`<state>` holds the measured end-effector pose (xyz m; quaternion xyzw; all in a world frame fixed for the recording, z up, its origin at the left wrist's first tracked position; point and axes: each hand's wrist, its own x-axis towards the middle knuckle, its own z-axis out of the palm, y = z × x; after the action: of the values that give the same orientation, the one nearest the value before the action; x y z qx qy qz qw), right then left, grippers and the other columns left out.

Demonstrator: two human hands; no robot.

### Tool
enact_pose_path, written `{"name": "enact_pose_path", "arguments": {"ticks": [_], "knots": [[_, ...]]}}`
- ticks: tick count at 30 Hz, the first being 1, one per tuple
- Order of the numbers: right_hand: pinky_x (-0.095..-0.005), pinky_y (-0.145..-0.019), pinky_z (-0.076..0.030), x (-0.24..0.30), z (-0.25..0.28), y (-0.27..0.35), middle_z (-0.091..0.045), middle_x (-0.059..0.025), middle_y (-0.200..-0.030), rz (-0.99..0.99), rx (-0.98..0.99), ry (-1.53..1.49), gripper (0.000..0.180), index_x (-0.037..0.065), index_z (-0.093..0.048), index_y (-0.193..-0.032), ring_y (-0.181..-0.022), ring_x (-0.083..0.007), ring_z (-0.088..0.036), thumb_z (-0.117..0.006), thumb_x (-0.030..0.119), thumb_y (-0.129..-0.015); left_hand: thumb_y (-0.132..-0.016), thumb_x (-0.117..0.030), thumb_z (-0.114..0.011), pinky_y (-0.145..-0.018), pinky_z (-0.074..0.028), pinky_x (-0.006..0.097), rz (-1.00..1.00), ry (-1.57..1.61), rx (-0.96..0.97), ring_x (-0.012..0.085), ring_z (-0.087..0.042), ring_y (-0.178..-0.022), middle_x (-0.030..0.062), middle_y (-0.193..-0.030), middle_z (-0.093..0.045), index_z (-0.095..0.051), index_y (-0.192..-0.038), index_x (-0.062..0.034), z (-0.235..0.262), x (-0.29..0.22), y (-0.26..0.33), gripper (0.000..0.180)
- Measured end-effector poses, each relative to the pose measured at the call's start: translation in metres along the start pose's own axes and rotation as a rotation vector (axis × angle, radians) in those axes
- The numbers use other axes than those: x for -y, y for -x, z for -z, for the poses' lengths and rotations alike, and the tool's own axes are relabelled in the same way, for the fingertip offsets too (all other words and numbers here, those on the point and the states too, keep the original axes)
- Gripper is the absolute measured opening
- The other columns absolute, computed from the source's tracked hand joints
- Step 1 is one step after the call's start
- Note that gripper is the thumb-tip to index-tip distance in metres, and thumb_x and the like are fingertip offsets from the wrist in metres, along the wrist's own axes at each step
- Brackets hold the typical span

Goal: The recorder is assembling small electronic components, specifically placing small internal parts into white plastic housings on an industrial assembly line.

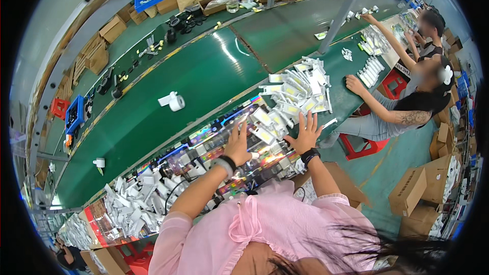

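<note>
A: Layout, big to small?

B: Long green conveyor belt (204,76) across the back. Desk (198,153) runs along its near side, shiny multicoloured printed cover.

A: Parts?

B: Loose heap of white plastic pieces (135,201) at the desk's left. Second heap to the right, flat white plastic housings with pale yellow panels (300,89); its near end sits between the hands.

A: Grip?

B: Both released, fingers spread, nothing grasped. Left hand (236,147) just left of that near end, right hand (305,135) at its right edge. Can't tell if fingertips touch.

A: Anything smaller?

B: One white plastic unit with a round head (175,103), alone on the belt, well apart from the hands.

A: Handling tips?

B: My take: work from the near edge, palms low, even pressure both sides. Don't pull from underneath; the stack looks slide-prone. Lift singly, spare the panels.
</note>
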<state>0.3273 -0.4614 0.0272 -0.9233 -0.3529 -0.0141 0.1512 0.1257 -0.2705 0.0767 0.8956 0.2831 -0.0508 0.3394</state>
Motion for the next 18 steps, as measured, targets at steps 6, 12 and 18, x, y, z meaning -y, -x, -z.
{"name": "enact_pose_path", "arguments": {"ticks": [6, 12, 18], "knots": [[-0.0751, -0.107, -0.010, -0.051, 0.002, -0.033, -0.016, -0.0170, -0.161, 0.051, 0.010, -0.042, 0.119, 0.016, -0.028, -0.153, -0.148, -0.0418, -0.008, -0.085, 0.059, -0.058, -0.061, -0.020, -0.084, -0.114, -0.018, 0.064, -0.161, -0.462, 0.035, 0.0382, -0.013, -0.149, 0.0183, -0.162, -0.006, -0.012, -0.157, -0.0244, -0.022, -0.026, -0.087, 0.120], [-0.0752, -0.107, -0.008, -0.089, 0.005, -0.062, -0.016, -0.0170, -0.161, 0.034, 0.015, -0.094, 0.117, 0.018, -0.033, -0.151, -0.149, -0.0419, -0.005, -0.084, 0.062, -0.055, -0.058, -0.023, -0.085, -0.114, -0.018, 0.064, -0.331, -0.528, 0.200, 0.0381, -0.012, -0.149, 0.0181, -0.162, -0.006, -0.013, -0.157, -0.0226, -0.007, -0.029, -0.140, 0.123], [-0.0743, -0.106, -0.012, -0.115, 0.006, -0.075, -0.018, -0.0170, -0.161, -0.027, 0.040, -0.084, 0.109, 0.020, -0.038, -0.149, -0.148, -0.0438, -0.007, -0.083, 0.060, -0.059, -0.058, -0.022, -0.087, -0.116, -0.018, 0.060, -0.437, -0.463, 0.266, 0.0384, -0.016, -0.148, 0.0176, -0.162, -0.008, -0.011, -0.157, -0.0218, -0.024, -0.047, -0.171, 0.125]]}}
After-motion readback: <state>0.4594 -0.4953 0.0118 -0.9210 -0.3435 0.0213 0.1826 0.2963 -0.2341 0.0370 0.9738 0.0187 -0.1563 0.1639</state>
